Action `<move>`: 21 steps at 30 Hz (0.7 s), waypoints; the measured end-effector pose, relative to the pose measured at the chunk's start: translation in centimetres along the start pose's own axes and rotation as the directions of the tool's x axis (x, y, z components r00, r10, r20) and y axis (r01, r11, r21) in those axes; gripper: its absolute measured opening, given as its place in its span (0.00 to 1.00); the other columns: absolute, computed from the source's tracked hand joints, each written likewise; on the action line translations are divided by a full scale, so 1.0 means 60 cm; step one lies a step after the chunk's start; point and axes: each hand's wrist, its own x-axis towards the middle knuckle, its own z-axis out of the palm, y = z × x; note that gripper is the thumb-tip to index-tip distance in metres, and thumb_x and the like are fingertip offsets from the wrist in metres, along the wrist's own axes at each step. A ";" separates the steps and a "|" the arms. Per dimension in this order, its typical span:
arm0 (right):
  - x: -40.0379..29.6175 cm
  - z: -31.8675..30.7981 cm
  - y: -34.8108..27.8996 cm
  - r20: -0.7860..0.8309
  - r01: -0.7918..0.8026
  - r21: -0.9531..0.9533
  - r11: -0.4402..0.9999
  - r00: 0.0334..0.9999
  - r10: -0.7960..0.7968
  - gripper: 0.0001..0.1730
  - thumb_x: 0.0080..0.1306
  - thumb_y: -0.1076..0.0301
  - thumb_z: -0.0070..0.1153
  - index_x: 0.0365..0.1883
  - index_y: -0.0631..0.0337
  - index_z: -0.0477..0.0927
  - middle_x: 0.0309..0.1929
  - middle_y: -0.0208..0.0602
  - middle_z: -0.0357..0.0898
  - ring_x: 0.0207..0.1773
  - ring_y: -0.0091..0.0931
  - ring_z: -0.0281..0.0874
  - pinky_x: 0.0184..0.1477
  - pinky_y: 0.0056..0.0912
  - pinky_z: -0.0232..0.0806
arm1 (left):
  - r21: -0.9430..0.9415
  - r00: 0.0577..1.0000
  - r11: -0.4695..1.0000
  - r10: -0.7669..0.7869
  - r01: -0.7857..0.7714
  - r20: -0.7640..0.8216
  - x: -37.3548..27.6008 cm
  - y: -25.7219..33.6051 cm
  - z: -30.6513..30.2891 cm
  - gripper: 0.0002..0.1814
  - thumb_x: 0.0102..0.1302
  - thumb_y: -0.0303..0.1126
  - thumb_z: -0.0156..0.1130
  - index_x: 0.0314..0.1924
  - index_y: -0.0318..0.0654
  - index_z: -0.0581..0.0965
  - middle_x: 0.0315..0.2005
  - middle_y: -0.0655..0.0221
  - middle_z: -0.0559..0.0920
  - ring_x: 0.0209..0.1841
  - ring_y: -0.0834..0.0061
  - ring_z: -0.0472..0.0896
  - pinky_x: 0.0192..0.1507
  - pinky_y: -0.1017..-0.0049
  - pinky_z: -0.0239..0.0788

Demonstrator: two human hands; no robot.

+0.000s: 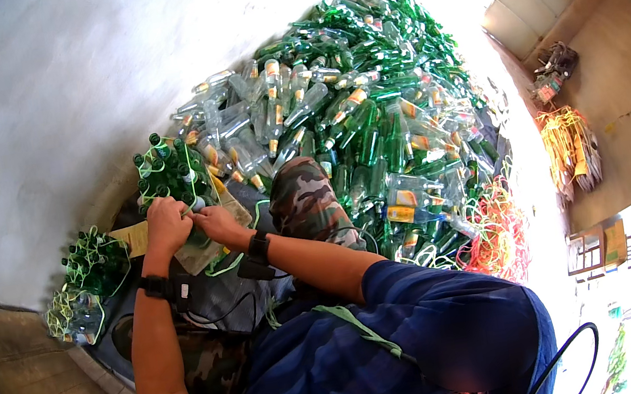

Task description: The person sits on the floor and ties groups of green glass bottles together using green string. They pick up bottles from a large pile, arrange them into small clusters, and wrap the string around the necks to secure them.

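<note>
A bundle of upright green glass bottles (170, 173) stands before me, wound about with light green plastic twine (193, 181). My left hand (169, 226) is at the near edge of the bundle, its fingers closed on the twine. Right beside it, my right hand (221, 226) pinches the same twine, and the fingertips of both hands nearly meet. The exact grip and any knot are hidden by the fingers. Under the bundle's near side lies a flat, pale slab (199, 258). A loose length of twine (228, 266) trails beside it.
Two more tied bundles, one of green bottles (96, 263) and one of clear bottles (81, 317), stand at the left. A large heap of loose bottles (361, 92) rises ahead and right. Tangled red and green twine (495, 231) lies by the heap. A white wall (62, 100) borders the left.
</note>
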 end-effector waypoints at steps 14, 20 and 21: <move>0.009 -0.015 0.010 0.079 0.064 0.033 0.997 0.995 -0.066 0.20 0.75 0.57 0.55 0.30 0.64 0.82 0.26 0.32 0.78 0.30 0.24 0.73 0.34 0.37 0.65 | -0.011 0.996 1.000 0.018 -0.017 0.082 0.000 0.002 -0.018 0.05 0.57 0.30 0.62 0.27 0.44 0.85 0.33 0.63 0.80 0.47 0.55 0.78 0.56 0.54 0.68; 0.021 -0.002 0.019 -0.001 0.113 -0.084 0.990 0.993 -0.114 0.20 0.75 0.58 0.54 0.34 0.67 0.85 0.28 0.44 0.84 0.32 0.36 0.82 0.38 0.44 0.71 | 0.019 0.989 0.999 -0.039 0.037 0.146 0.008 -0.009 -0.005 0.06 0.55 0.31 0.65 0.22 0.44 0.84 0.34 0.63 0.80 0.48 0.54 0.78 0.57 0.55 0.68; 0.021 0.000 0.020 -0.009 0.136 -0.095 0.986 0.990 -0.137 0.20 0.75 0.58 0.54 0.34 0.67 0.85 0.28 0.44 0.84 0.32 0.36 0.82 0.38 0.44 0.71 | 0.047 0.990 0.998 -0.040 0.034 0.138 0.008 -0.006 -0.007 0.06 0.55 0.31 0.66 0.22 0.44 0.84 0.35 0.63 0.81 0.49 0.55 0.78 0.57 0.55 0.67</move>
